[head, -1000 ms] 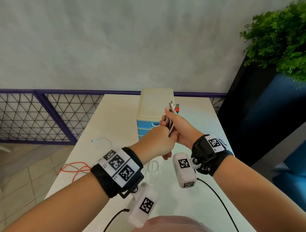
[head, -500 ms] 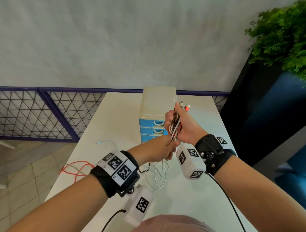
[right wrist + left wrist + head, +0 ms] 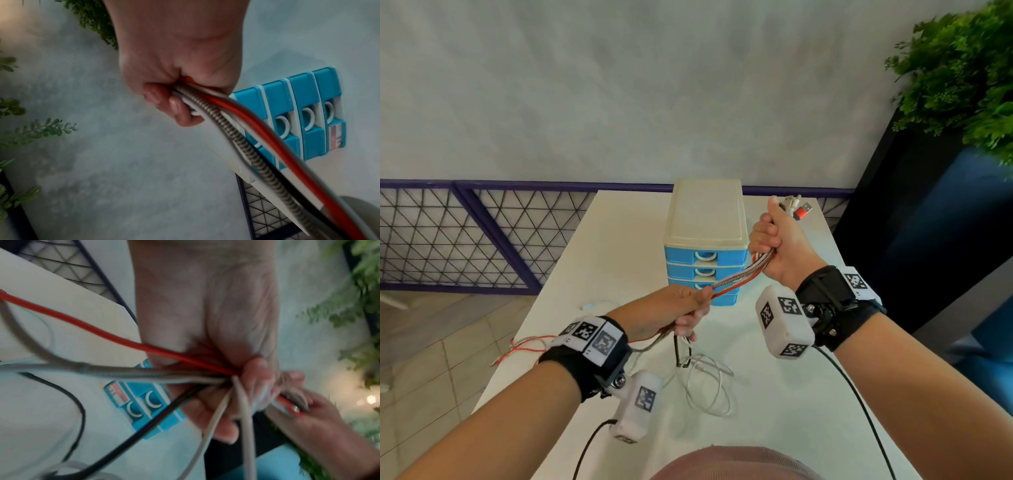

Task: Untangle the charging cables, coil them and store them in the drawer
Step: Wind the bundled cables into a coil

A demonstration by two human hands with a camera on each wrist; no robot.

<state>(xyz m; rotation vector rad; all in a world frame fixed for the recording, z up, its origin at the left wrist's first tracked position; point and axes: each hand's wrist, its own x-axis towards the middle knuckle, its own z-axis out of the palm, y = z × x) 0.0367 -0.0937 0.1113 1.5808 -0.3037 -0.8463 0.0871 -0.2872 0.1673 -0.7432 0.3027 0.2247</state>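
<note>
My right hand (image 3: 774, 240) (image 3: 176, 91) grips a bundle of charging cables (image 3: 736, 277) (image 3: 257, 146) in a fist above the table, plug ends (image 3: 796, 207) sticking out past the thumb. The bundle holds red, white, black and metal-braided cables. My left hand (image 3: 685, 305) (image 3: 236, 381) grips the same bundle lower down, to the left. Below it the cables fan out: white loops (image 3: 705, 380) lie on the white table (image 3: 619, 233), and red strands (image 3: 524, 346) trail off the left edge. All drawers of the small blue drawer unit (image 3: 705, 240) (image 3: 308, 113) (image 3: 144, 402) behind the hands are closed.
A purple-framed wire mesh fence (image 3: 465, 236) runs along the table's far and left side. A dark planter with a green plant (image 3: 962, 68) stands at the right. Black sensor cables (image 3: 859, 394) hang from both wrist cameras over the near table.
My right hand has risen and moved right with the plug ends. My left hand has slid down the bundle toward me, so a taut stretch of cables now shows between the hands.
</note>
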